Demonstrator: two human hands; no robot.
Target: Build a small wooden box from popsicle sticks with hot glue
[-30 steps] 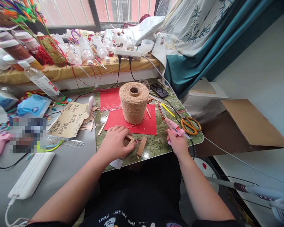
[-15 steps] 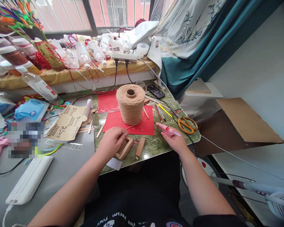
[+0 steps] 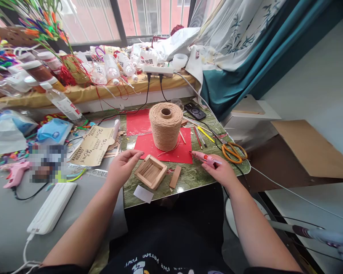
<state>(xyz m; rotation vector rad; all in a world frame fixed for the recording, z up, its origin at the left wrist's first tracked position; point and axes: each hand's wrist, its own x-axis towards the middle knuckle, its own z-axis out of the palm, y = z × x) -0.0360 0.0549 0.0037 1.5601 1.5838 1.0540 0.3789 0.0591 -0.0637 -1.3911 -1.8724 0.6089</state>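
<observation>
My right hand (image 3: 221,170) grips a pink hot glue gun (image 3: 205,156), its nozzle pointing left above the table. My left hand (image 3: 122,167) is raised just left of a small wooden box (image 3: 151,172), thumb and forefinger brought together in a pinch; whatever lies between the fingertips is too small to make out. The open-topped box has slats across its bottom and rests at the table's front. Right of it lies a flat brown wooden piece (image 3: 175,177). Behind the box, a big spool of jute twine (image 3: 165,127) stands on red paper (image 3: 143,144).
Orange-handled scissors (image 3: 234,152), pencils (image 3: 198,137) and a black phone (image 3: 194,111) lie on the right. At left are sandpaper (image 3: 90,146), a white power strip (image 3: 52,208) and another pink glue gun (image 3: 16,172). A white paper scrap (image 3: 143,194) sits by the front edge.
My left hand has let go of the wooden box and moved left, leaving the box in full view. The glue gun in my right hand has turned so its nozzle points left.
</observation>
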